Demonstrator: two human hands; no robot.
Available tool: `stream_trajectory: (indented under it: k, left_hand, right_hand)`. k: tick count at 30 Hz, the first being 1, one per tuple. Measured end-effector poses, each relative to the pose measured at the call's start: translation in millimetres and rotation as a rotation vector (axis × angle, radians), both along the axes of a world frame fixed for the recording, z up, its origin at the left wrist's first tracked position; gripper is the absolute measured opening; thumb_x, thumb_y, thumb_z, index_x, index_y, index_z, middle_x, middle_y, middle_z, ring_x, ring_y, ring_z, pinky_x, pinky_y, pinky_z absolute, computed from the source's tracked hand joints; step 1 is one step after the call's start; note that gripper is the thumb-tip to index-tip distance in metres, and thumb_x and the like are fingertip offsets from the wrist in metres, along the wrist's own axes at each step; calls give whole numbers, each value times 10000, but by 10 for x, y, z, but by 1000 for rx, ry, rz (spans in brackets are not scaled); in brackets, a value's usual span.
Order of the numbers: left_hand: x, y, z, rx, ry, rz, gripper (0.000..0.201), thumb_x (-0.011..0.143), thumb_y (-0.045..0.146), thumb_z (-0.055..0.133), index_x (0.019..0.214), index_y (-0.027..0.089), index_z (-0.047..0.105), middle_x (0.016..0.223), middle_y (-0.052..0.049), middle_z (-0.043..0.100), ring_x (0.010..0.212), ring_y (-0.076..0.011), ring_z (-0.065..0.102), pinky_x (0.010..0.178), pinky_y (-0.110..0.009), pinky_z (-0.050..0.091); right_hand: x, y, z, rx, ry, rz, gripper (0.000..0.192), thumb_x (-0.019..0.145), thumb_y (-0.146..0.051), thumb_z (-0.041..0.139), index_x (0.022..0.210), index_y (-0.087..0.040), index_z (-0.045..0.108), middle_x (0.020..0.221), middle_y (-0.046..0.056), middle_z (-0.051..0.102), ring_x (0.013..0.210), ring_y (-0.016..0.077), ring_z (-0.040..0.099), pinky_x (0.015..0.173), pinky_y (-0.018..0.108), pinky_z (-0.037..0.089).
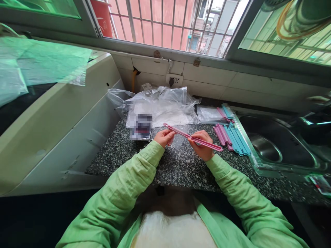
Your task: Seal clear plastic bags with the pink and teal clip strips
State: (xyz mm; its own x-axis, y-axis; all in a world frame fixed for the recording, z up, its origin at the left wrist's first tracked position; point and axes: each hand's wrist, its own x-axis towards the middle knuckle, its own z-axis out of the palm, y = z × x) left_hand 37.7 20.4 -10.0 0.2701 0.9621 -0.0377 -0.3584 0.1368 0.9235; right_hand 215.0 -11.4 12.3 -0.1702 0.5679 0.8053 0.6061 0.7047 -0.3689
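Diagonally across my right hand lies a long pink bag sealing clip, gripped around its middle with the fingers closed. Its far end reaches up over my left hand, which is closed in a pinch on the edge of a small clear plastic bag. The bag hangs between both hands, just under the clip. Right of my right hand, several pink clips and several blue clips lie in rows on the speckled counter.
Behind my hands is a heap of clear plastic bags, with flat bags beside it. A phone-like item, its face blurred out, leans there. A sink lies right, a pale appliance left, and a wall socket behind.
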Motion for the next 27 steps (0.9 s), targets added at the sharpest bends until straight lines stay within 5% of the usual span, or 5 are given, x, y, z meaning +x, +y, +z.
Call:
stream_trajectory:
  k: [12, 27]
  left_hand:
    - [9, 5, 29, -130, -87, -16, 344, 474, 399, 706, 590, 111, 555, 351, 90, 339, 273, -19, 274, 320, -182, 141]
    - [30, -20, 114, -233, -174, 141, 271, 414, 289, 695, 532, 130, 510, 337, 87, 349, 254, -8, 251, 302, -167, 100]
  right_hand:
    - [-26, -6, -6, -22, -20, 16, 86, 674, -222, 616, 703, -202, 538, 652, 7, 569, 655, 138, 538, 613, 301, 462]
    - [16, -24, 64, -19, -225, -41, 134, 703, -310, 600, 765, -194, 573, 731, 36, 599, 719, 157, 529, 667, 311, 440]
